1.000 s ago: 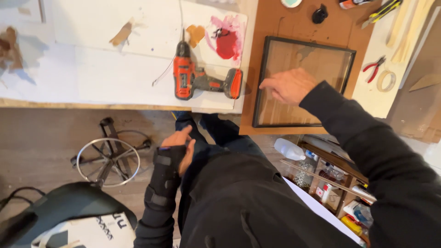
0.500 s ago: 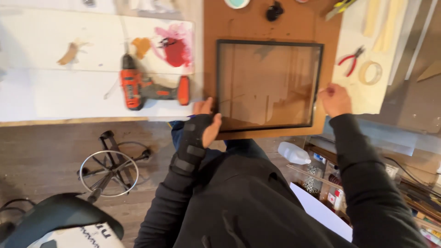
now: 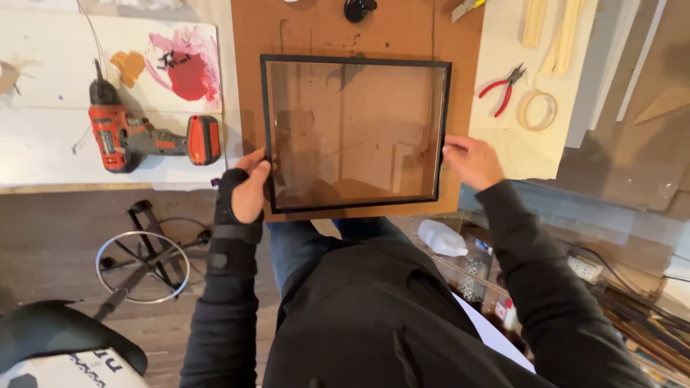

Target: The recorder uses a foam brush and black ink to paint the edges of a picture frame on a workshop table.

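Black picture frame [image 3: 356,134] with glass flat on brown board [image 3: 316,32] at centre top, my left hand [image 3: 249,188] gripping its lower-left edge, my right hand [image 3: 471,161] pinching its right edge, orange cordless drill [image 3: 136,133] at left, red pliers [image 3: 503,86] upper right.
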